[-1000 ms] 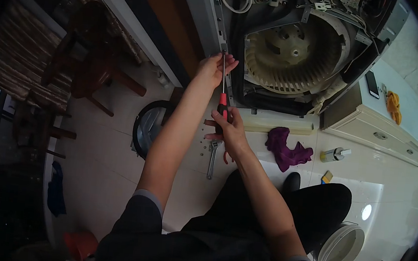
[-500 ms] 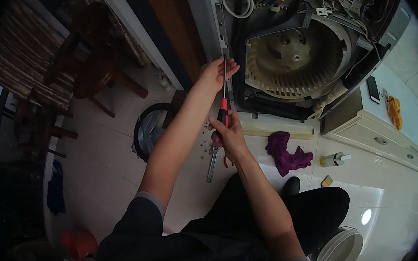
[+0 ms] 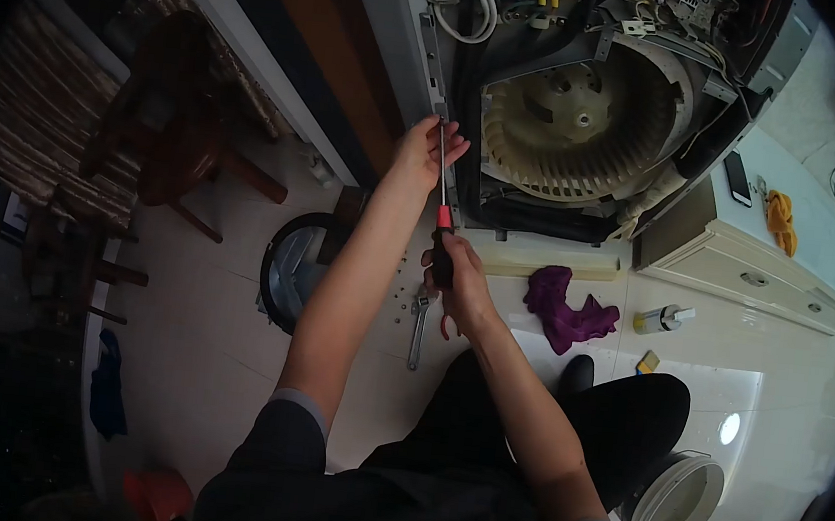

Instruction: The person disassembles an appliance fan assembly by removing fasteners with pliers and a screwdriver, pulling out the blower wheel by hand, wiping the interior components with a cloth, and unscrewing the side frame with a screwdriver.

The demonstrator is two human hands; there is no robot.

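My right hand [image 3: 462, 283] is wrapped round the black-and-red handle of a long screwdriver [image 3: 443, 243]. The shaft points up and away to the metal side flange [image 3: 434, 71] of an opened appliance housing. Near the tip, my left hand [image 3: 430, 151] steadies the shaft, its thumb and index close to the flange and the other fingers loosely curled behind the shaft. Whether a screw sits at the tip is hidden by the fingers. To the right of the flange is a round, dusty fan wheel [image 3: 582, 121] inside the housing.
An adjustable wrench [image 3: 418, 331], red-handled pliers [image 3: 445, 328] and several small screws lie on the floor below my hands. A purple cloth [image 3: 569, 310], spray bottle [image 3: 663, 319], brush [image 3: 648, 362] and white bucket [image 3: 680, 507] are to the right. Wooden stools [image 3: 180, 167] stand left.
The screwdriver handle has turned, showing more black than red, and my right fingers have wrapped further round it. My left hand stays at the shaft; the whole view has shifted slightly.
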